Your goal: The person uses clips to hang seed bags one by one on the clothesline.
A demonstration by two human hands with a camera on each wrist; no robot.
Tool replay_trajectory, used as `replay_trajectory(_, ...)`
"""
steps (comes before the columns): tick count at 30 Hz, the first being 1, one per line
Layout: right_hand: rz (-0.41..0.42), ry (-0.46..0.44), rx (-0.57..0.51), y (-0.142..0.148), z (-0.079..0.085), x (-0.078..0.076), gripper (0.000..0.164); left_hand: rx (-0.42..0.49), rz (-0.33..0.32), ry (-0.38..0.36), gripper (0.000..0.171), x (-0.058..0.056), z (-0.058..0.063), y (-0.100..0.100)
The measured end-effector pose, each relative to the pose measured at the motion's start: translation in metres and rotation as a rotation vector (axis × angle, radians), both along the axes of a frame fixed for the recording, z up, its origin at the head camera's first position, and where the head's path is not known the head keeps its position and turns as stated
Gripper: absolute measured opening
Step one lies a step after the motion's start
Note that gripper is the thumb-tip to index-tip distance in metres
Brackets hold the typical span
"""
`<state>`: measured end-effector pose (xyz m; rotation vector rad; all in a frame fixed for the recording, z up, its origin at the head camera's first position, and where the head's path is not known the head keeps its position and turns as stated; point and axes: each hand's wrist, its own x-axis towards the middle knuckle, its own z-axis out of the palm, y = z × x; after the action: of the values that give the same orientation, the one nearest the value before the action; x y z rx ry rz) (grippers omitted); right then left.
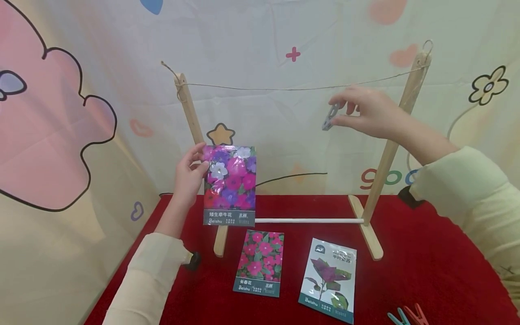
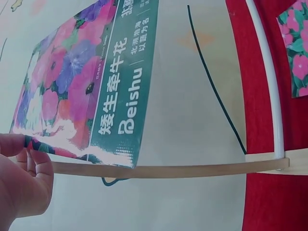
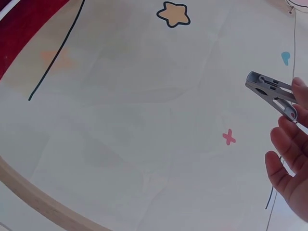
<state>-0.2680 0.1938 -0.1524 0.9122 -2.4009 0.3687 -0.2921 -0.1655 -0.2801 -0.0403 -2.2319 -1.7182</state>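
My left hand point(image 1: 190, 174) pinches the left edge of a seed packet point(image 1: 229, 185) printed with pink, purple and white flowers. The packet hangs upright in front of the wooden rack's left post, below the string point(image 1: 260, 89). In the left wrist view the thumb and a finger grip the packet's edge. Between thumb and fingers of my right hand point(image 1: 365, 110) is a grey clothespin point(image 3: 272, 94). It is just below the string's right half, apart from it in the head view. Two more seed packets, one pink-flowered point(image 1: 262, 262) and one purple-leaved point(image 1: 328, 280), lie on the red cloth.
The string runs between the rack's left post point(image 1: 190, 113) and right post point(image 1: 383, 176). A white bar point(image 1: 308, 220) joins the feet low down. Blue point(image 1: 399, 317) and red point(image 1: 416, 314) clothespins lie at the front right of the red cloth point(image 1: 438, 262). A printed curtain hangs behind.
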Motion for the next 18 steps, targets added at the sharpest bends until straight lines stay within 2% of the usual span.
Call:
replay_trajectory(9, 0.007, 0.025, -0.011, -0.008, 0.013, 0.000, 0.029, 0.029, -0.009, 0.028, 0.041, -0.003, 0.008, 0.005)
replay_trajectory(18, -0.008, 0.002, -0.035, -0.014, 0.022, 0.000, 0.033, 0.071, -0.020, 0.059, 0.041, -0.003, 0.018, 0.011)
